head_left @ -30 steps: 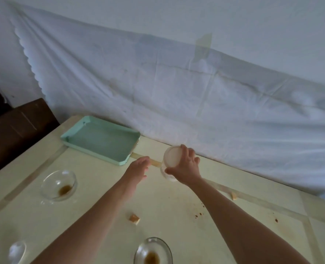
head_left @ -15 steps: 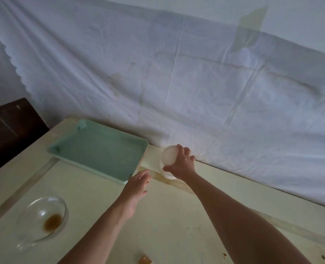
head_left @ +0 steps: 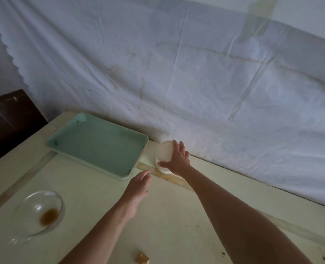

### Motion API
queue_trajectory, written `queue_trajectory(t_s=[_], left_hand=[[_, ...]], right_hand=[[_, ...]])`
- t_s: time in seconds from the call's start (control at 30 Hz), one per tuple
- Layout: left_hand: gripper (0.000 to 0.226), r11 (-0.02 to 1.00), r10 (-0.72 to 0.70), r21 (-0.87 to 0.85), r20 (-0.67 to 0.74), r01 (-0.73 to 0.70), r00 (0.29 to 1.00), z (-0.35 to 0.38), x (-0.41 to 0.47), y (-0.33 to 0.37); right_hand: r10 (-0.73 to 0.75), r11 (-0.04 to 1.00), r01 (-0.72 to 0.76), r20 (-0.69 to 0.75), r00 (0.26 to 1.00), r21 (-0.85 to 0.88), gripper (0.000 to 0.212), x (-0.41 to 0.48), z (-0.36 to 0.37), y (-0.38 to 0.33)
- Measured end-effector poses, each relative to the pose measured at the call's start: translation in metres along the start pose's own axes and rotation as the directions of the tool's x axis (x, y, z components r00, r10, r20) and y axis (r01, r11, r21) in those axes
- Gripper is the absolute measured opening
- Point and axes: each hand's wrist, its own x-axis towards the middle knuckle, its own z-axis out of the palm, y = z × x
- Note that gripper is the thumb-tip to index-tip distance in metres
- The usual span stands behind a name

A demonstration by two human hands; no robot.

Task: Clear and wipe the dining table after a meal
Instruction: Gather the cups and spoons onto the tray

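The right hand [head_left: 178, 161] grips a small round white plastic cup [head_left: 164, 156], tilted, just beside the empty pale-green rectangular tray [head_left: 98, 145]. The left hand [head_left: 138, 184] hovers unclenched, holding nothing. Recommended: level the cup before seating it flat inside the tray.

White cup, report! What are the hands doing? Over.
Right hand gripping white cup beside green tray. Left hand open, empty. Glass bowl, crumb uncleared.
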Motion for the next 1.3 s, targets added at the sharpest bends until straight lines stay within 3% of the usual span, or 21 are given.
queue_trajectory(t_s=[0.2,0.4,0.57,0.67,0.77,0.9,1.07,1.3], left_hand=[[0.039,0.999,0.03,0.021,-0.018,-0.029,0.999,0.008,-0.031,0.023],[0.039,0.988,0.137,0.064,0.053,-0.14,0.989,0.033,-0.106,0.049],[0.02,0.981,0.18,0.05,0.108,-0.186,0.978,0.06,-0.182,0.04],[0.036,0.986,0.15,0.052,0.117,-0.157,0.982,0.072,-0.239,0.014],[0.036,0.985,0.134,0.092,0.135,-0.147,0.982,0.076,-0.297,-0.024],[0.032,0.993,0.083,0.084,0.046,-0.087,0.995,0.07,-0.356,-0.082],[0.021,0.997,-0.005,0.082,-0.028,0.007,1.0,0.054,-0.406,-0.142],[0.028,0.994,-0.081,0.07,-0.054,0.085,0.995,0.036,-0.423,-0.183]], right_hand=[[-0.036,0.998,0.036,-0.002,0.999,0.057,0.096,-0.04,-0.033,0.011],[-0.064,0.99,0.077,-0.114,0.991,0.116,0.086,-0.139,-0.085,0.023],[-0.064,0.977,0.094,-0.155,0.986,0.194,0.081,-0.232,-0.103,0.044],[-0.039,0.968,0.075,-0.153,0.987,0.238,0.076,-0.306,-0.101,0.064],[-0.012,0.959,0.042,-0.108,0.994,0.279,0.071,-0.38,-0.081,0.089],[0.036,0.954,-0.021,-0.045,0.998,0.3,0.062,-0.461,-0.039,0.124],[0.104,0.934,-0.102,0.012,0.995,0.343,0.051,-0.521,0.006,0.146],[0.179,0.893,-0.182,0.044,0.983,0.413,0.03,-0.558,0.041,0.138]])
